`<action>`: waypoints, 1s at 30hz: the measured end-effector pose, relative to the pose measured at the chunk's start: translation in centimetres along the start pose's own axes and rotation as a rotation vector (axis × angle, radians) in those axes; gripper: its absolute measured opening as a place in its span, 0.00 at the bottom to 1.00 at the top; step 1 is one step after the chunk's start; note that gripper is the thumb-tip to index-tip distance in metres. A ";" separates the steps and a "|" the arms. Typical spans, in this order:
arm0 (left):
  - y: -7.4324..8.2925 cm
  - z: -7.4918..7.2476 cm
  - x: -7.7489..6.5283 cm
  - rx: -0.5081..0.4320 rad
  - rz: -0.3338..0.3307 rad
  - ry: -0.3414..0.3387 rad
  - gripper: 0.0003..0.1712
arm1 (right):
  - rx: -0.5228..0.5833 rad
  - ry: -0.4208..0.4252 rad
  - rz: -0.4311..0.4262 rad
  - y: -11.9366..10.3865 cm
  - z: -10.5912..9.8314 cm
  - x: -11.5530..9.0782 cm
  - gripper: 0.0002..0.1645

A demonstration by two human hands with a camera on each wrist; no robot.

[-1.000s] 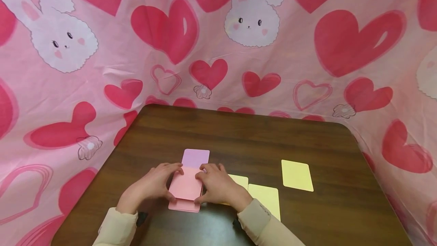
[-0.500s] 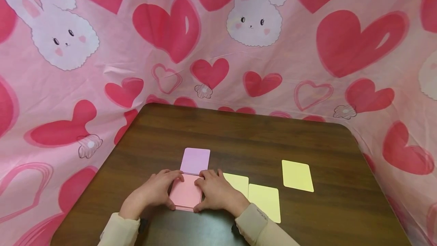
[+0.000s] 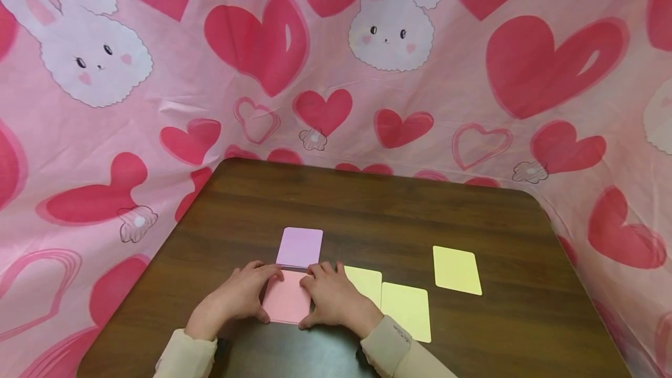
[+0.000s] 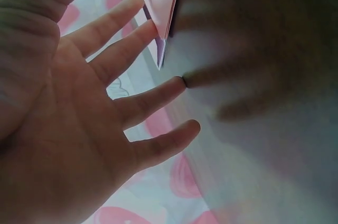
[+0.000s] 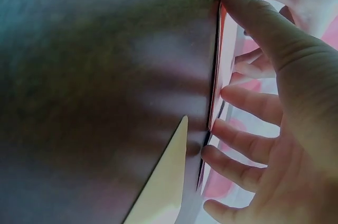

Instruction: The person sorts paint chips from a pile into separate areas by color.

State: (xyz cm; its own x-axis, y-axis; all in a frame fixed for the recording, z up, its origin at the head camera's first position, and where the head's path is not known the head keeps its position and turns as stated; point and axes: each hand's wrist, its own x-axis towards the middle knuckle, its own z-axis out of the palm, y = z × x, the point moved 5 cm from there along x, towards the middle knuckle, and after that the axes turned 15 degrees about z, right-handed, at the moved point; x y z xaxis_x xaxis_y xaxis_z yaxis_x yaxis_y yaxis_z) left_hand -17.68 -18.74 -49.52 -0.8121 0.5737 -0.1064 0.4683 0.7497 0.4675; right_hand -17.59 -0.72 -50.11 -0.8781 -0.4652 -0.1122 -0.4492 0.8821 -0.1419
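A small stack of pink cards [image 3: 286, 299] lies flat on the dark wooden table, its edges lined up. My left hand [image 3: 237, 293] grips its left side, thumb at the near corner and fingertips at the far corner. Opposite it, my right hand [image 3: 338, 299] holds the right side the same way. Just beyond the pink stack lies a purple card [image 3: 300, 247], its near edge close against the pink one. In the right wrist view the right thumb and fingertips meet the thin edge of the pink stack [image 5: 228, 42].
Two yellow cards lie right of my right hand: one [image 3: 366, 280] partly hidden by it, the other [image 3: 406, 311] beside my sleeve. Another yellow card [image 3: 457, 270] lies apart, farther right. A pink cloth [image 3: 420, 80] with hearts and rabbits hangs around the table [image 3: 367, 209].
The upper pink cards slid toward me off the purple card, which now shows fully. The lower pink edge that stuck out is now nearly flush. Both hands moved slightly nearer with the stack.
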 end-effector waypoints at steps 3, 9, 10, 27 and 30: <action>0.1 0.0 0.0 0.000 -0.017 -0.008 0.42 | -0.008 -0.012 0.002 -0.1 0.0 -0.1 0.45; 0.6 -0.1 -0.1 0.022 -0.028 -0.021 0.43 | -0.008 -0.018 0.003 -0.2 0.0 -0.3 0.44; 0.7 -0.1 -0.1 0.028 -0.023 -0.023 0.44 | -0.008 -0.013 0.000 -0.2 0.0 -0.3 0.44; 4.7 -3.6 3.0 0.081 0.155 0.054 0.43 | 0.186 0.137 0.076 4.6 -4.8 -2.7 0.50; 5.7 -3.7 4.1 0.095 0.212 0.067 0.42 | 0.231 0.148 0.114 6.0 -5.6 -3.3 0.50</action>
State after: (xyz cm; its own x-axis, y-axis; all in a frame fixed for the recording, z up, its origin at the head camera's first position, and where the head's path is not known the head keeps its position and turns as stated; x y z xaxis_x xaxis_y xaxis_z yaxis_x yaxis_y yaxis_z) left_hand -19.61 -13.36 -44.01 -0.7117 0.7010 0.0454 0.6592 0.6441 0.3881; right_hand -18.31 6.57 -45.12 -0.9430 -0.3328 0.0019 -0.3113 0.8799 -0.3589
